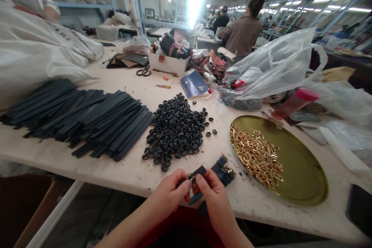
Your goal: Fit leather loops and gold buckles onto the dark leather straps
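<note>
Near the table's front edge, my left hand (174, 188) and my right hand (214, 192) meet around a black strap (200, 171). A gold buckle (192, 178) sits on the strap between my thumbs and fingers, partly covered by them. The fingers of both hands are closed on the piece. Just beyond my right hand lie several black straps with gold buckles (223, 172). Ahead of my hands is a heap of small black loops (177, 131). Long flat black strips (95, 118) are stacked to the left.
A round gold-coloured tray (305, 174) on the right holds many gold buckles (258, 155). Farther back are a blue booklet (194, 84), black scissors (143, 71), a filled white box (167, 64) and a clear plastic bag (261, 73). A dark phone-like object (359, 207) lies far right.
</note>
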Action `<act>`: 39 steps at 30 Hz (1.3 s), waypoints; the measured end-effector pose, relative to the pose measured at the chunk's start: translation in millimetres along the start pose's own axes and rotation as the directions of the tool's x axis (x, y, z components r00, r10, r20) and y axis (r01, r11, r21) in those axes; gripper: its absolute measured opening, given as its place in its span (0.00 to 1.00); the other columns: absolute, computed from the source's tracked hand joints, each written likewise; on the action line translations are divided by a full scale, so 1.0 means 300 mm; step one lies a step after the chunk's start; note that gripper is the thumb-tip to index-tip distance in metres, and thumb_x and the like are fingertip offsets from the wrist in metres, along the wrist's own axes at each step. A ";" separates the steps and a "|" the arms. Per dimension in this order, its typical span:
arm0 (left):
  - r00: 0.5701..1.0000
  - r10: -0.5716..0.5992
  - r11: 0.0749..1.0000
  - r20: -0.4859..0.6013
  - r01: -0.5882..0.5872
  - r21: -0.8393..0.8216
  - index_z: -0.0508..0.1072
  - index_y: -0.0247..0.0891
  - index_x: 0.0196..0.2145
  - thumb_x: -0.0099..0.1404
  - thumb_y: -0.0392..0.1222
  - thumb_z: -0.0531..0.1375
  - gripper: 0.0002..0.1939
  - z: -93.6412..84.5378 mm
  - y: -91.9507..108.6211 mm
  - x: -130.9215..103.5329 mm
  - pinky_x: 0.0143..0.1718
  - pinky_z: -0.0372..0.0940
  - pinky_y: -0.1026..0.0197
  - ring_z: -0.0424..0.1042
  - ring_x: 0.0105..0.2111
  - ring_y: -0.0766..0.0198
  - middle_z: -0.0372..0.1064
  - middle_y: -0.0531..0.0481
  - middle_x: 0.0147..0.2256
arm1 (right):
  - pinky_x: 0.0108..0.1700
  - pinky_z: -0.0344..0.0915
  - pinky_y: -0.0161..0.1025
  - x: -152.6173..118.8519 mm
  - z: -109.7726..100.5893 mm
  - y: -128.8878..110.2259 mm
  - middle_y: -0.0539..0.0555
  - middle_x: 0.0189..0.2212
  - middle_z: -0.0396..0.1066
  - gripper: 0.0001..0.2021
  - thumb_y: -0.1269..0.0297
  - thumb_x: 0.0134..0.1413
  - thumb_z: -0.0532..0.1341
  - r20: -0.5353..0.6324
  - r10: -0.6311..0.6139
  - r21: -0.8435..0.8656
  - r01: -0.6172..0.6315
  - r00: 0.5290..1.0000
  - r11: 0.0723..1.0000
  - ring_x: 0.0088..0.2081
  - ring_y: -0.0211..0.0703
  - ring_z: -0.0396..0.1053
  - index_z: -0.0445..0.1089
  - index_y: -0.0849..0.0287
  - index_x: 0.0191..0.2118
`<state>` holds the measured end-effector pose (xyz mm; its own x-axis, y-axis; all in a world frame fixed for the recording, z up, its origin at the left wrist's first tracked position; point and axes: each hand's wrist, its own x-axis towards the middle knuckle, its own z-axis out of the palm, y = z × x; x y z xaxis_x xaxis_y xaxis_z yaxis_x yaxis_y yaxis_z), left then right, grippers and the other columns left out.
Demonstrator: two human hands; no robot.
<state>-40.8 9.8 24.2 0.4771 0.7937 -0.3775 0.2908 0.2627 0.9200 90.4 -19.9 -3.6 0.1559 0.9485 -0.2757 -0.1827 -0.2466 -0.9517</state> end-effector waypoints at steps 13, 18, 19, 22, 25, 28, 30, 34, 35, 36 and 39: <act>0.998 -0.066 0.995 -0.015 0.064 -0.076 0.60 0.37 0.23 0.56 0.49 0.51 0.13 0.045 0.041 -0.062 0.18 0.50 0.69 0.52 0.13 0.74 0.55 0.61 0.13 | 0.25 0.58 0.32 -0.056 -0.022 -0.054 0.46 0.19 0.63 0.13 0.54 0.48 0.58 0.052 -0.066 -0.052 0.068 0.996 0.996 0.22 0.35 0.61 0.61 0.59 0.27; 0.998 -0.032 0.995 -0.055 0.027 -0.092 0.59 0.37 0.22 0.55 0.50 0.51 0.13 0.085 0.043 -0.115 0.16 0.47 0.69 0.51 0.11 0.75 0.57 0.60 0.14 | 0.26 0.59 0.33 -0.119 -0.039 -0.065 0.47 0.20 0.63 0.11 0.57 0.51 0.55 0.086 -0.178 -0.164 0.190 0.980 0.968 0.23 0.36 0.60 0.62 0.59 0.27; 0.998 -0.025 0.996 -0.063 0.020 -0.084 0.58 0.37 0.22 0.55 0.51 0.51 0.14 0.093 0.040 -0.124 0.16 0.47 0.69 0.51 0.11 0.75 0.58 0.60 0.14 | 0.27 0.59 0.33 -0.135 -0.043 -0.063 0.48 0.21 0.63 0.10 0.58 0.51 0.55 0.084 -0.227 -0.233 0.240 0.970 0.942 0.24 0.37 0.61 0.62 0.59 0.27; 0.995 0.009 1.000 -0.095 -0.012 -0.025 0.59 0.38 0.21 0.56 0.51 0.51 0.15 0.112 0.026 -0.152 0.14 0.46 0.69 0.50 0.12 0.74 0.56 0.60 0.14 | 0.31 0.58 0.36 -0.185 -0.058 -0.054 0.50 0.24 0.66 0.05 0.64 0.49 0.56 0.126 -0.394 -0.449 0.406 0.911 0.796 0.28 0.40 0.62 0.64 0.59 0.27; 0.991 0.068 0.995 -0.119 -0.059 0.078 0.61 0.37 0.21 0.57 0.50 0.51 0.15 0.124 0.020 -0.182 0.15 0.47 0.69 0.53 0.14 0.73 0.56 0.59 0.15 | 0.30 0.58 0.36 -0.215 -0.073 -0.052 0.50 0.25 0.66 0.03 0.65 0.49 0.56 0.171 -0.356 -0.437 0.395 0.919 0.808 0.28 0.39 0.63 0.64 0.58 0.28; 0.996 0.065 0.989 -0.066 -0.056 0.137 0.61 0.36 0.21 0.58 0.49 0.51 0.15 0.127 0.029 -0.209 0.15 0.47 0.69 0.52 0.14 0.73 0.57 0.59 0.15 | 0.27 0.57 0.34 -0.226 -0.082 -0.062 0.48 0.23 0.63 0.07 0.60 0.50 0.57 0.239 -0.171 -0.202 0.221 0.956 0.954 0.25 0.36 0.60 0.62 0.59 0.29; 0.999 0.045 0.989 -0.021 -0.042 0.144 0.62 0.36 0.22 0.58 0.49 0.52 0.14 0.123 0.037 -0.220 0.15 0.46 0.69 0.52 0.14 0.73 0.57 0.60 0.15 | 0.26 0.56 0.33 -0.231 -0.083 -0.073 0.46 0.21 0.61 0.10 0.57 0.49 0.58 0.303 -0.085 -0.072 0.112 0.949 0.991 0.23 0.34 0.57 0.61 0.59 0.28; 0.998 0.039 0.978 -0.041 -0.029 0.208 0.62 0.36 0.21 0.58 0.48 0.53 0.14 0.105 0.052 -0.221 0.18 0.49 0.69 0.55 0.17 0.72 0.60 0.59 0.16 | 0.27 0.55 0.33 -0.236 -0.077 -0.085 0.46 0.21 0.59 0.13 0.55 0.48 0.59 0.288 -0.104 -0.029 0.117 0.952 0.993 0.24 0.33 0.56 0.60 0.60 0.28; 0.998 0.049 0.972 -0.047 -0.037 0.234 0.62 0.36 0.21 0.58 0.48 0.53 0.14 0.100 0.054 -0.216 0.20 0.50 0.69 0.56 0.18 0.71 0.60 0.58 0.16 | 0.28 0.55 0.33 -0.234 -0.076 -0.086 0.46 0.21 0.59 0.13 0.54 0.48 0.59 0.281 -0.115 -0.035 0.130 0.953 0.991 0.24 0.33 0.56 0.60 0.60 0.27; 0.997 0.063 0.964 -0.044 -0.050 0.261 0.62 0.36 0.21 0.58 0.47 0.53 0.14 0.094 0.057 -0.211 0.21 0.50 0.68 0.57 0.19 0.71 0.61 0.58 0.17 | 0.27 0.55 0.33 -0.230 -0.076 -0.087 0.46 0.20 0.59 0.14 0.54 0.49 0.58 0.285 -0.109 -0.036 0.124 0.952 0.992 0.24 0.33 0.56 0.59 0.60 0.27; 0.996 0.083 0.941 -0.017 -0.073 0.332 0.64 0.36 0.21 0.58 0.47 0.53 0.14 0.076 0.064 -0.187 0.23 0.51 0.68 0.58 0.21 0.70 0.62 0.57 0.18 | 0.26 0.54 0.33 -0.205 -0.076 -0.089 0.45 0.17 0.57 0.15 0.51 0.50 0.56 0.315 -0.024 -0.026 0.034 0.949 0.999 0.21 0.33 0.55 0.59 0.59 0.27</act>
<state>-43.1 -42.3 60.5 0.4853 0.8221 -0.2978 0.5139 0.0074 0.8578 107.7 -76.2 35.8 -0.1539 0.9683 -0.1965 -0.1519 -0.2197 -0.9637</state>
